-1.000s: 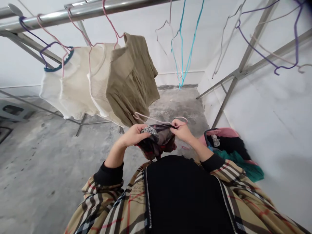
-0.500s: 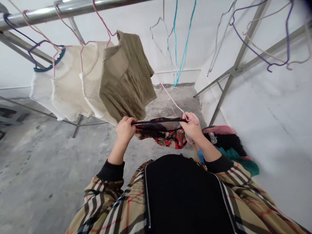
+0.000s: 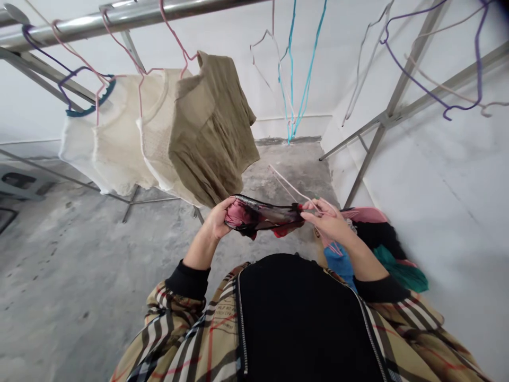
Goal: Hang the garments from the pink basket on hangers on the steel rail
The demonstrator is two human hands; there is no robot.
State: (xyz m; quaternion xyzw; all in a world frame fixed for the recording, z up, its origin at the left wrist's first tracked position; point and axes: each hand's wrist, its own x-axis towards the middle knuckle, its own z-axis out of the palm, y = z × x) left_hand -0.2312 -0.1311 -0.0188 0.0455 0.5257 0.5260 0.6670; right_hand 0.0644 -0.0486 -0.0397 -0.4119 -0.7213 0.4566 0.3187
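Observation:
A small sheer garment [image 3: 264,215], black-edged with red and dark patterning, stretches between my hands at waist height. My left hand [image 3: 218,220] is closed on its left end, with pink cloth bunched beside the fingers. At the other end, my right hand [image 3: 329,218] pinches the garment's edge. The same hand grips a pale pink hanger [image 3: 287,182], whose thin arm sticks out up and to the left. More of the hanger shows below the palm. The fingers of my right hand partly cover the garment's right end.
An olive-brown top [image 3: 214,122] and several cream tops [image 3: 119,132] hang from a metal rail [image 3: 139,18] at upper left. Blue cords [image 3: 292,69] and a purple hanger [image 3: 479,58] hang farther right. A pile of clothes, including green cloth [image 3: 401,270], lies by the right wall.
The garment's opening has narrowed, and pink cloth now shows at its left end. My left hand has turned and moved slightly right; my right hand and the hanger have also shifted right.

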